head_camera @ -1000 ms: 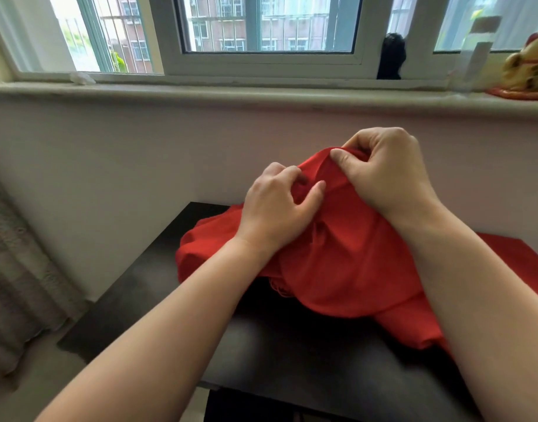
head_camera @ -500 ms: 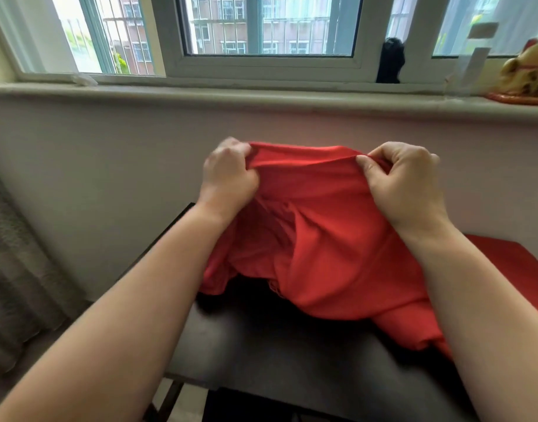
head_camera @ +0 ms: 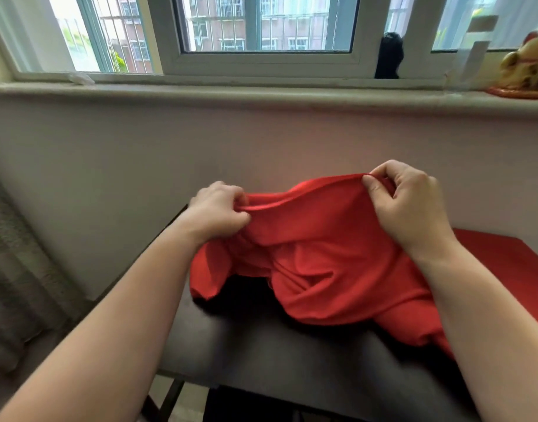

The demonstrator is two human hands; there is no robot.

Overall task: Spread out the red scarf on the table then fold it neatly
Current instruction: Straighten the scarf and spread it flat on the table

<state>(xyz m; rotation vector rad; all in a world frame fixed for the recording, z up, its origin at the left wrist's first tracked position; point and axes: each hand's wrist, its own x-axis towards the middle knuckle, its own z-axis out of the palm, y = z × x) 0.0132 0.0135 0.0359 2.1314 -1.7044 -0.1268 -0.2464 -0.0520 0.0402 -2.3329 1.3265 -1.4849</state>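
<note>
Gripping the upper edge of the red scarf [head_camera: 322, 263], both hands hold it lifted above the worktop [head_camera: 261, 360]. The left hand [head_camera: 217, 210], at about ten o'clock of the cloth, has its fingers curled tight and its thumb pressed in, bunching a fold of the hem in its fist. The right hand [head_camera: 409, 205], at about one o'clock and higher than the left, pinches the same edge between thumb and forefinger, with the other fingers curled behind the cloth. Between the two hands the edge runs as a slack line that rises toward the right.

From this edge the scarf hangs in loose folds, and its lower part rests crumpled on the dark worktop. One lobe droops at about eight o'clock, near the worktop's left edge. The main mass lies from the centre toward five o'clock and passes under the right forearm. A flatter stretch of red lies at three o'clock, beyond the right wrist. At six o'clock the worktop shows its dark surface.

At twelve o'clock a pale wall rises to a windowsill [head_camera: 261, 92] under a white-framed window. On the sill at one o'clock stands a small black object [head_camera: 389, 56] — too dark to identify — and at two o'clock a golden cat figurine [head_camera: 526, 71] sits on a red base, cut by the frame. A greyish curtain [head_camera: 14, 269] hangs at nine o'clock.
</note>
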